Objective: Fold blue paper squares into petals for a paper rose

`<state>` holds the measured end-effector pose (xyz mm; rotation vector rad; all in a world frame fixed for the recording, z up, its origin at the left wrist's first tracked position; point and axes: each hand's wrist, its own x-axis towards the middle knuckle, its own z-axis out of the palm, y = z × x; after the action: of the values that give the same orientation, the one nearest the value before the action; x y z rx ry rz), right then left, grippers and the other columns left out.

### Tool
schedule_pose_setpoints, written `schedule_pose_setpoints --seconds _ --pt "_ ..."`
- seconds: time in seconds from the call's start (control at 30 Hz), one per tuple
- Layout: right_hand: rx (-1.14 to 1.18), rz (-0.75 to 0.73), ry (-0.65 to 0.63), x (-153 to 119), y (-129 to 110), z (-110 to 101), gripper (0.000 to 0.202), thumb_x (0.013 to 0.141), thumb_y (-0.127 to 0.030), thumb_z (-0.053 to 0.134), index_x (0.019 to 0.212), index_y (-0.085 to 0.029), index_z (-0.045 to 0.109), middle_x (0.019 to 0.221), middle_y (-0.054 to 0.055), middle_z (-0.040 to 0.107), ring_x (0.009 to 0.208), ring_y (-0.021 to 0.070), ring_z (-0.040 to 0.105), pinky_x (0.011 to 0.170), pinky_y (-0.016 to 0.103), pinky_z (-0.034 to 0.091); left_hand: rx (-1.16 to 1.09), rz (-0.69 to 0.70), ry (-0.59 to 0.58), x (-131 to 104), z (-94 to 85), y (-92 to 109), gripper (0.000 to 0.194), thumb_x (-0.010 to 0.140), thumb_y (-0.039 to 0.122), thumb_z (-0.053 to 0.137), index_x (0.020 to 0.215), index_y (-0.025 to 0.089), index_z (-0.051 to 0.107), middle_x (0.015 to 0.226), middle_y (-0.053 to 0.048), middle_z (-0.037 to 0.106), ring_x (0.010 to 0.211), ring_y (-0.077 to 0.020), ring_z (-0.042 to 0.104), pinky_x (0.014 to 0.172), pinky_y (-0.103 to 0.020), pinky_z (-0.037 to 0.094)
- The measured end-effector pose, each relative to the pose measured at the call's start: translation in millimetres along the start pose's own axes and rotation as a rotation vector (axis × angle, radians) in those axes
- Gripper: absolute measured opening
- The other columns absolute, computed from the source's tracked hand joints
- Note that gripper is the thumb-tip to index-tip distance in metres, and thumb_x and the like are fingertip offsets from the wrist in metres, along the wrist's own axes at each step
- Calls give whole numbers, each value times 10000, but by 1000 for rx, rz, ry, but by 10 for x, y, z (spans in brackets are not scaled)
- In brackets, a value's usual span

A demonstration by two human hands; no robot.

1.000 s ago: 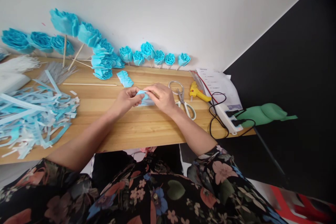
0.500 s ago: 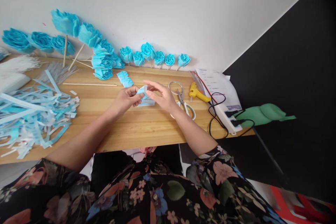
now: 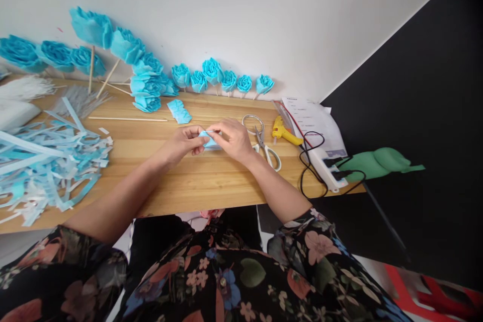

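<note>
Over the wooden table (image 3: 211, 183), a light-blue crepe-paper piece (image 3: 207, 140) is pinched by both hands

The small piece is held near the middle of the table, between the two hands. By the left hand (image 3: 188, 141) it is gripped between thumb and curled fingers; by the right hand (image 3: 233, 140) its other end is pinched between thumb and forefinger. A paler layer is seen just below it; whether this is held or lies on the table cannot be told.

Just beyond the hands, a cut blue strip (image 3: 179, 111) with a wavy edge is laid flat, and a thin wooden stick (image 3: 128, 119) is laid to its left. Beside the right wrist, by which they are partly covered, white-handled scissors (image 3: 272, 158) are placed, their tips overlapping a ring-shaped roll (image 3: 246, 119). Farther right, a yellow glue gun (image 3: 286, 132), printed sheets (image 3: 315, 128) and a white power strip (image 3: 329, 171) are found.

At the far left, paper scraps (image 3: 56, 156) are heaped. Along the wall (image 3: 234, 15), blue paper roses (image 3: 212, 71) on sticks are lined up.
</note>
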<state>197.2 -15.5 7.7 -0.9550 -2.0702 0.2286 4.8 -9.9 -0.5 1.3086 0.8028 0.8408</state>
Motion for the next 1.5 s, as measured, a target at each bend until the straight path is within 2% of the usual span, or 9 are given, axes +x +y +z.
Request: schedule_pose_setpoints --seconds 0.17,0.47,0.6,0.73,0.83,0.97,1.2,1.33,1.5 --pt "-98 -155 -7 -6 72 3 254 1022 -264 493 1007 -242 746 899 34 762 856 170 655 801 339 461 -109 -20 29 5 26 12 309 704 383 823 694 176 594 523 23 596 451 -70 492 441 -187 335" --pt "-131 -159 -15 -16 111 22 301 1022 -222 460 1042 -241 760 948 53 771 893 177 662 829 357 476 -205 -31 18 -11 69 84 384 676 460 855 708 169 608 531 17 597 461 -82 517 437 -194 355" --pt "-21 -82 -17 -14 61 16 312 1019 -227 448 1102 -245 748 1019 55 770 962 178 669 892 360 482 -177 -2 71 -5 56 59 363 669 429 856 690 168 604 536 18 598 463 -81 513 447 -200 364" --pt "296 207 -6 -5 10 -4 327 1016 -321 462 1259 -235 664 1092 58 752 1016 168 678 920 327 505 -68 55 150 -5 43 56 289 718 377 815 697 174 611 544 18 608 463 -84 502 475 -218 391" --pt "485 404 -40 4 15 -4 357 985 -462 508 1171 -210 676 983 42 737 931 154 675 867 295 518 -2 91 191 -15 50 80 282 730 379 801 691 177 607 544 17 610 461 -85 493 482 -225 397" --pt "606 481 -87 12 35 9 400 933 -563 549 968 -188 686 929 38 707 888 145 656 853 278 511 20 132 229 -22 62 102 287 739 396 786 697 172 612 541 20 601 463 -83 486 478 -222 389" --pt "618 466 -87 -2 29 32 279 874 -461 649 895 -183 667 856 19 712 809 130 637 781 261 470 13 130 250 2 51 66 296 745 399 778 697 167 600 542 22 601 462 -77 489 475 -212 390" --pt "553 470 -77 4 5 30 253 869 -422 633 839 -173 659 817 21 709 734 119 599 712 255 435 26 109 250 1 48 61 304 755 409 770 697 166 597 555 16 608 465 -78 497 478 -214 401" --pt "530 449 -100 10 -45 12 241 869 -403 612 802 -175 650 798 17 704 725 121 599 722 260 442 28 106 246 -5 49 60 288 764 406 757 716 164 608 560 19 606 467 -80 502 486 -215 409"
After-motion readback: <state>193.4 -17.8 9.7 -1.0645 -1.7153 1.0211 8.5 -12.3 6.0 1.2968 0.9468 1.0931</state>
